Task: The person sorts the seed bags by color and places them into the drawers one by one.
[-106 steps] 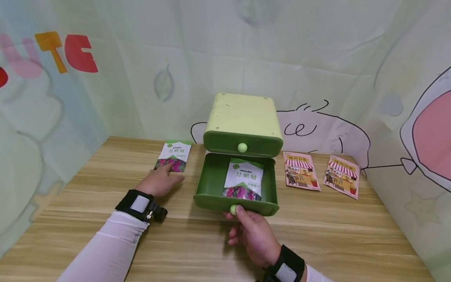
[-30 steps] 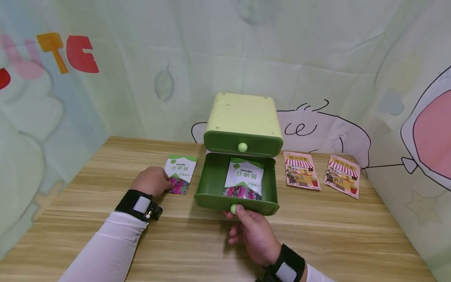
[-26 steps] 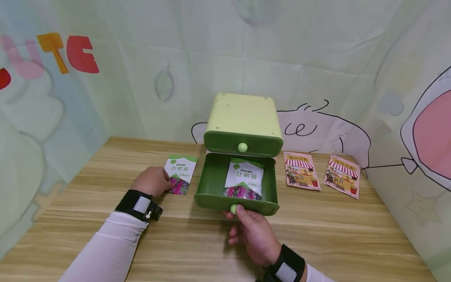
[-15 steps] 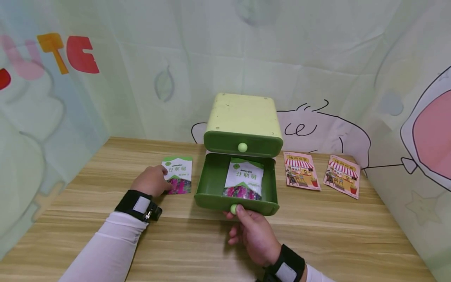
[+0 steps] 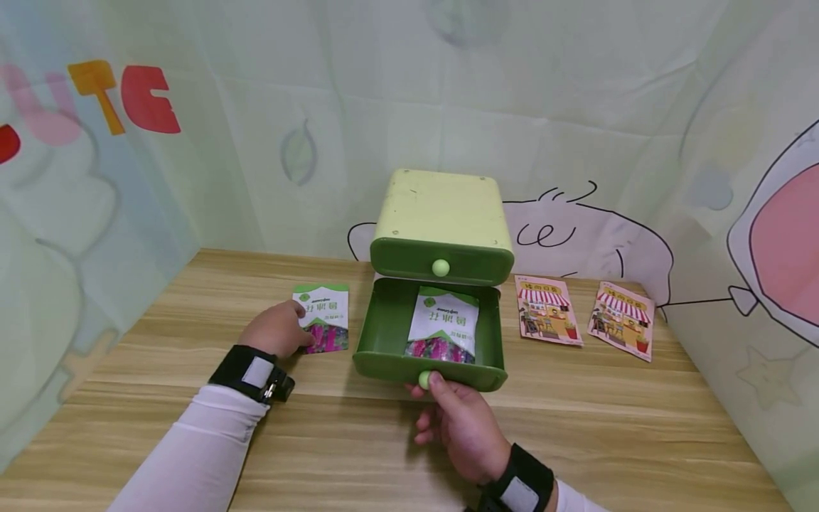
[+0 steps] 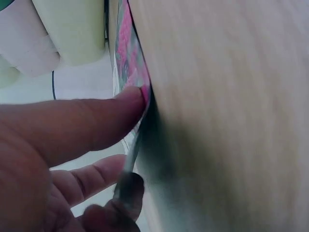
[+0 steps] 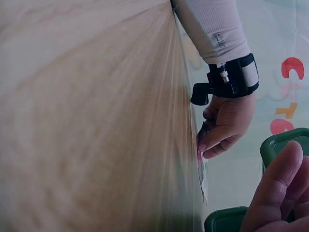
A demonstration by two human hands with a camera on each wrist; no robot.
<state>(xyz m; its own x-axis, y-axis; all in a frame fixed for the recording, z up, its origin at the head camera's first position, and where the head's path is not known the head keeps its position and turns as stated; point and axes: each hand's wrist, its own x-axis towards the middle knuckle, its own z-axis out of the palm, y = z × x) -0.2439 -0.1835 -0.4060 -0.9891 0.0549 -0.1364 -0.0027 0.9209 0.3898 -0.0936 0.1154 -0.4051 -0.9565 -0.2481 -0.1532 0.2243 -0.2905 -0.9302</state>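
Observation:
In the head view my left hand (image 5: pixel 276 329) pinches the left edge of a green-and-white seed packet (image 5: pixel 325 306) printed with pink flowers, left of the drawer box. The left wrist view has my thumb (image 6: pixel 108 116) on the packet's face and fingers behind its bent-up edge. My right hand (image 5: pixel 466 427) pinches the pale green knob (image 5: pixel 424 380) of the lower drawer (image 5: pixel 384 363), which is pulled out. Inside that drawer lies a matching seed packet (image 5: pixel 443 320). Above it, the upper drawer (image 5: pixel 409 259) of the cream box (image 5: pixel 444 206) is closed.
Two pink packets (image 5: pixel 547 311) with a striped awning print lie right of the box on the wooden table (image 5: pixel 358 455). A printed cloth (image 5: pixel 397 107) hangs behind the table and along its sides.
Over these seconds the left seed packet came nearer me and my left hand took hold of its edge. Lately it turned straighter and shifted slightly left. My right hand stayed on the knob.

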